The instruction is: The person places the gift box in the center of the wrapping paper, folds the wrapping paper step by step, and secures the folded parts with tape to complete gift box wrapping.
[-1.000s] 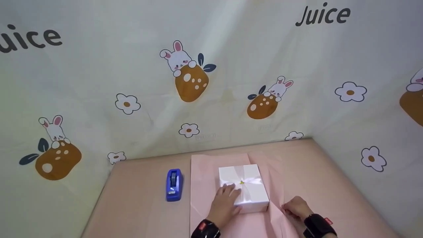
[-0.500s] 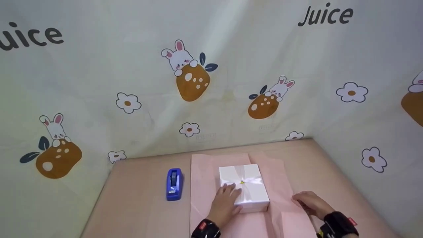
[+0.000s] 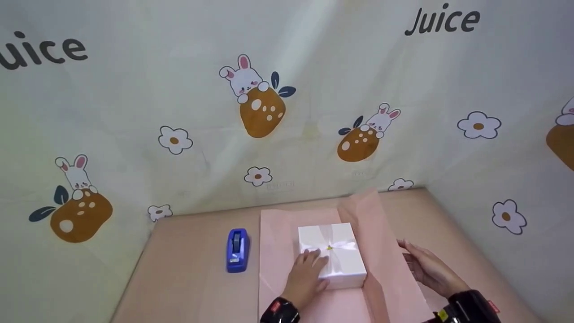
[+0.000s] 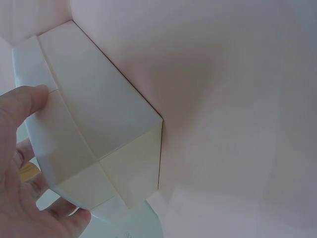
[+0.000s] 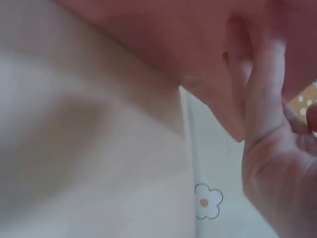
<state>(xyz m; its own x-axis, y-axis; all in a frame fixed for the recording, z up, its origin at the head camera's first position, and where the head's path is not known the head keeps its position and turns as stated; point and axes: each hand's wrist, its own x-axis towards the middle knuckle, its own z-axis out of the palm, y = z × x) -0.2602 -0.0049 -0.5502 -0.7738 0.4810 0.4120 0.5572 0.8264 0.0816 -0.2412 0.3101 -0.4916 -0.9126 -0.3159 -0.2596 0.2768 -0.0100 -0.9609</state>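
Observation:
A white gift box [image 3: 347, 264] with a pale ribbon and a small gold ornament sits on pink wrapping paper [image 3: 280, 224]. My left hand [image 3: 305, 271] holds the box at its near left corner, fingers spread over the lid and thumb [image 4: 37, 96] against the front side. To the right of the box, a flap of the paper stands raised and leans up. My right hand [image 3: 430, 267] is at the outer edge of this flap, its fingers extended against the outer side. The right wrist view shows the fingers [image 5: 265, 89] lying along the paper from beneath.
A blue tape dispenser [image 3: 236, 251] stands left of the paper on the tan tabletop [image 3: 188, 264]. A pale curtain [image 3: 202, 89] with rabbit and flower prints encloses the table at the back and sides.
My right hand lets go of its pinch on the paper's right edge and moves outward, fingers opening behind it. The right flap unfolds and rises. My left hand stays on the box.

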